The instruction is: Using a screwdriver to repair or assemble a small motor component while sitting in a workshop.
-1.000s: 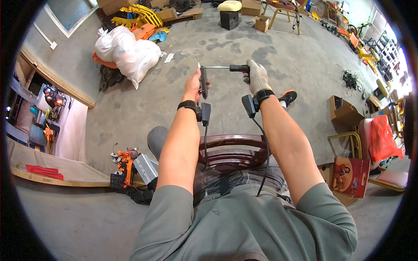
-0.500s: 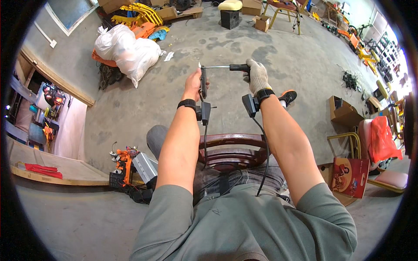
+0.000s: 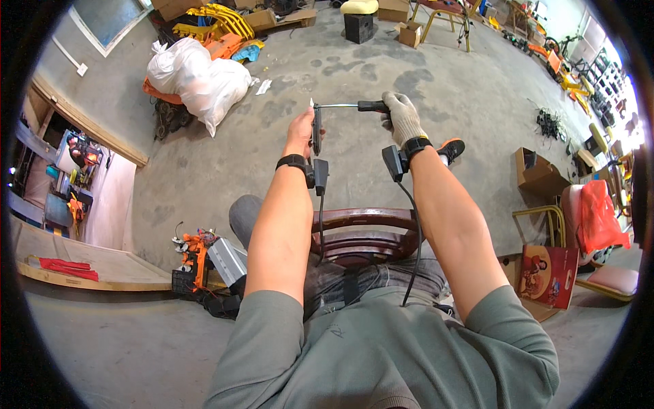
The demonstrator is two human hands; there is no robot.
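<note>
My bare left hand (image 3: 298, 133) is closed around a dark flat part (image 3: 316, 131), seen nearly edge-on, so its kind does not show. In my gloved right hand (image 3: 406, 118) is a screwdriver (image 3: 372, 106), gripped by the end of its black handle. Its metal shaft runs level to the left, and the tip meets the upper end of the dark part. Whether a screw sits under the tip is too small to tell. Both hands are held out over the floor, beyond a dark red wooden chair back (image 3: 364, 218).
A stuffed white sack (image 3: 197, 82) lies at the far left. Nearer left, an orange-and-black device with a metal box (image 3: 227, 262) stands by a wooden ledge (image 3: 122, 262). At right are an open carton (image 3: 538, 174), a red printed box (image 3: 547, 276) and a chair with a red bag (image 3: 599, 215).
My left wrist has turned slightly, and the dark part with it. The gloved right hand has shifted its hold on the handle a little; the screwdriver tip stays at the part.
</note>
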